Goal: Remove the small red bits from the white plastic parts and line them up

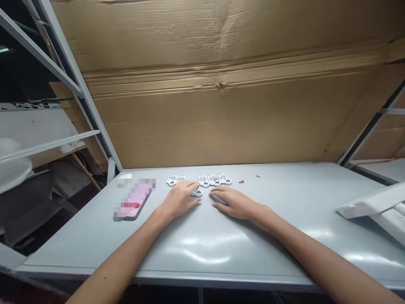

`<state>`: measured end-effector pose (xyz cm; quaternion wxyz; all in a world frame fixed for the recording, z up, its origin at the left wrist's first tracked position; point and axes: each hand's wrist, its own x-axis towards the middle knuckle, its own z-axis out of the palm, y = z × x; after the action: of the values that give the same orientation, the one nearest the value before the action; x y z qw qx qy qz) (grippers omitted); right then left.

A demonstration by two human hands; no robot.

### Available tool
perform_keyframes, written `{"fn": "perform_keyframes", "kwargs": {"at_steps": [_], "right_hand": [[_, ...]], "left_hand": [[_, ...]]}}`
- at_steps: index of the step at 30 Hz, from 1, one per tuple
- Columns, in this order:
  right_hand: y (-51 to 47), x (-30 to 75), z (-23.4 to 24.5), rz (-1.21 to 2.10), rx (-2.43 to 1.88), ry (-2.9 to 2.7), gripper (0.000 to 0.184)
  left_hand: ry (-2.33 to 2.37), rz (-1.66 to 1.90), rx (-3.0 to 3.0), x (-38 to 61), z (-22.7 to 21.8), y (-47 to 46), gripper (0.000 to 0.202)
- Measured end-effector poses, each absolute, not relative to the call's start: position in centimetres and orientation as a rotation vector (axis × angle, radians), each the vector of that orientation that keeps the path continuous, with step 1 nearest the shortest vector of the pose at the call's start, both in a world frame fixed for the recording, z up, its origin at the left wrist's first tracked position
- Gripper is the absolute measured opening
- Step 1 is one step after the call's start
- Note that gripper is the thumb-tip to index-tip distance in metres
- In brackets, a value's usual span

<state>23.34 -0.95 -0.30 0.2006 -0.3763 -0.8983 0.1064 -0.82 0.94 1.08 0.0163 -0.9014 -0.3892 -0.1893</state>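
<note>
My left hand [181, 197] is at the middle of the grey table, its fingers and thumb closed around a small white plastic piece with a round ring end [198, 192]. The fingers cover part of that piece. A short gap to the right, my right hand [233, 202] lies low over the tabletop with fingers stretched out and nothing visible in it. Just beyond the hands, similar white ringed pieces form a row: one [171, 180] stands left of my left hand, and several more [214, 180] lie between and behind both hands.
A phone with a pink cover [138, 197] lies at left, a small white object [125, 177] behind it. Tiny red [241, 182] and black [258, 176] bits lie right of the row. White wrapped bars [373, 202] jut in at right. Cardboard [215, 126] walls the back; metal posts [82, 88] flank it.
</note>
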Motion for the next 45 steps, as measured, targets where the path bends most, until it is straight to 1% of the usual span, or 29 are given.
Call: {"fn": "perform_keyframes", "kwargs": {"at_steps": [2,4,8,12,17,21,28,33,38,42,45], "right_hand": [[-0.9,23.4,-0.3,0.282,-1.06,-2.523,0.031],[-0.9,23.4,-0.3,0.276,-1.063,-2.53,0.031],[-1.0,23.3,-0.2,0.28,-1.041,-2.518,0.028],[-1.1,23.1,-0.2,0.235,-1.065,-2.505,0.026],[-1.0,22.9,-0.3,0.218,-1.063,-2.431,0.025],[-0.8,22.8,-0.6,0.225,-1.055,-2.381,0.023],[-0.6,22.6,-1.2,0.141,-1.068,-2.41,0.022],[-0.6,22.7,-1.0,0.192,-1.041,-2.404,0.014],[-0.4,22.8,-1.2,0.168,-0.979,-2.419,0.019],[-0.7,22.6,-0.9,0.267,-0.971,-2.283,0.02],[-1.0,22.3,0.0,0.489,-0.992,-2.039,0.016]], "left_hand": [[-1.269,-0.615,-2.743,-0.9,0.7,1.2,0.043],[-1.361,-0.565,-2.698,-0.9,0.4,1.4,0.046],[-1.461,-0.495,-2.701,-1.0,0.1,1.6,0.039],[-1.315,-0.563,-2.831,-0.8,0.2,1.5,0.03],[-1.083,-0.645,-3.047,-0.4,0.2,1.2,0.032],[-1.089,-0.65,-3.004,-0.6,-0.1,1.3,0.042],[-1.055,-0.599,-3.039,-0.7,-0.3,1.3,0.037],[-1.045,-0.593,-3.066,-0.5,-0.1,1.1,0.036],[-1.026,-0.601,-3.082,-0.4,0.0,1.1,0.034],[-0.98,-0.645,-3.145,-0.3,0.1,1.1,0.029],[-0.987,-0.667,-3.166,-0.3,0.1,1.1,0.028]]}}
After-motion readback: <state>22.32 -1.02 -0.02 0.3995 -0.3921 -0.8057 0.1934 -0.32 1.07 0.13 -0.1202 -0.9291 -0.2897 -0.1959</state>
